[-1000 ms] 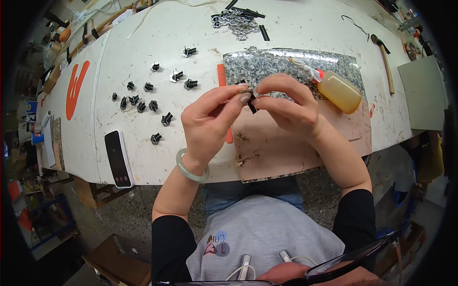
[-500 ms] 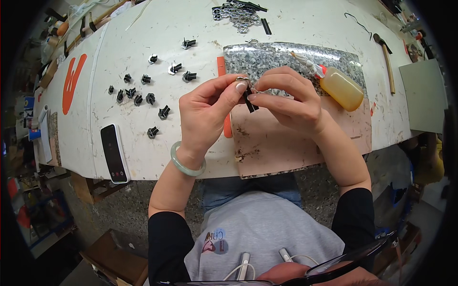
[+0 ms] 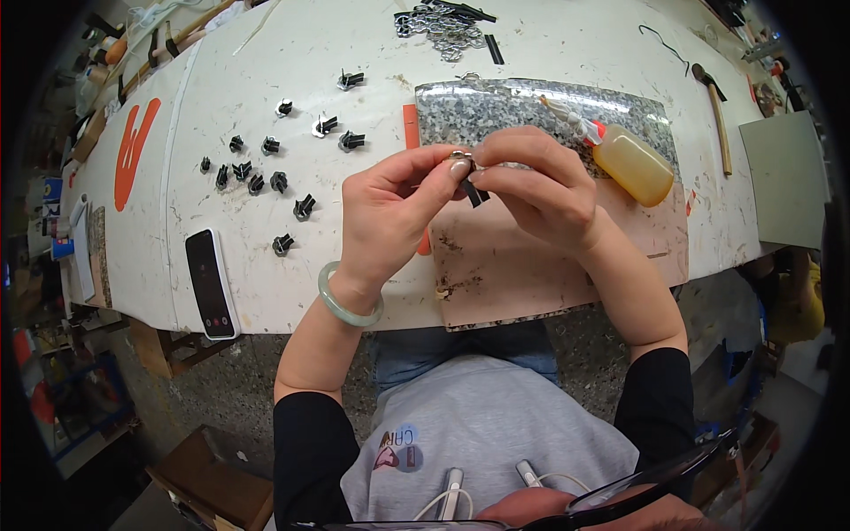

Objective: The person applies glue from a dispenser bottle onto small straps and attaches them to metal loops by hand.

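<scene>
Left hand (image 3: pixel 390 199) pinches a link (image 3: pixel 459 154) and strip (image 3: pixel 475 194) above the board (image 3: pixel 522 274) — right hand (image 3: pixel 544 181), fingers bunched against them (exact grip: can't tell) — apparently fitting the two together; the next move likely needs a steady left pinch

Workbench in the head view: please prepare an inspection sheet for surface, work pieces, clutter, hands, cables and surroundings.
Surface: white tabletop, stained.
Job's things: small black-and-metal piece between the hands; similar pieces lie on the left.
Clutter: phone, amber bottle, hammer, silver chain.
Grippers: left hand pinches the piece; right hand meets it, grip unclear.
Cables: thin white cords near the lower edge.
Surroundings: speckled floor, brown box.
</scene>
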`<state>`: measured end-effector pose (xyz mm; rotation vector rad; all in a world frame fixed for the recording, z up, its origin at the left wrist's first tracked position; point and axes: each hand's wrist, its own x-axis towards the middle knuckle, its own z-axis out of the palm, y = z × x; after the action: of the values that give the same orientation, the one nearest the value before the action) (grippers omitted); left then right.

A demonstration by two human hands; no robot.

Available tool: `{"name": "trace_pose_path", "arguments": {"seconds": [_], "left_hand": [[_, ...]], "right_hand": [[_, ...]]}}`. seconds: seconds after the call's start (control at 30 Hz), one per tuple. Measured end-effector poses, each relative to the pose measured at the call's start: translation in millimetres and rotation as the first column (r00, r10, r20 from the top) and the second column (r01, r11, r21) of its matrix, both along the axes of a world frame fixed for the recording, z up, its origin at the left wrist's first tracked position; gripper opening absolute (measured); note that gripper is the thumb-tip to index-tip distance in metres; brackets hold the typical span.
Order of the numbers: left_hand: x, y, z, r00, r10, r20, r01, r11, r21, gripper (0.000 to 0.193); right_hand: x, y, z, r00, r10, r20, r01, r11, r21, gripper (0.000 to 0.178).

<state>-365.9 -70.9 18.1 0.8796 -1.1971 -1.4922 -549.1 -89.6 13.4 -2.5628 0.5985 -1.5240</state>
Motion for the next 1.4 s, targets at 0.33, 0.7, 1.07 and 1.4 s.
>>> {"name": "trace_pose_path", "arguments": {"seconds": [0.33, 0.7, 1.07, 1.4], "left_hand": [[1, -1, -4, 0.999, -0.046, -0.025, 0.05, 0.977, 0.209, 0.023], [2, -18, -13, 0.996, -0.09, -0.002, 0.088, 0.971, 0.221, 0.021], [-10, -3, -24, 0.967, -0.013, 0.253, 0.089, 0.953, -0.289, 0.018], [7, -11, -21, 0.984, 0.15, 0.091, -0.109, 0.928, -0.357, 0.01]], "right_hand": [[10, 6, -15, 0.963, -0.1, 0.252, -0.043, 0.862, 0.505, 0.025], [11, -8, -8, 0.908, -0.198, 0.37, -0.234, 0.494, 0.838, 0.014], [-25, 11, -41, 0.912, -0.296, 0.283, -0.142, 0.418, 0.897, 0.011], [-19, -20, -42, 0.862, -0.106, 0.496, -0.477, 0.161, 0.864, 0.03]]}}
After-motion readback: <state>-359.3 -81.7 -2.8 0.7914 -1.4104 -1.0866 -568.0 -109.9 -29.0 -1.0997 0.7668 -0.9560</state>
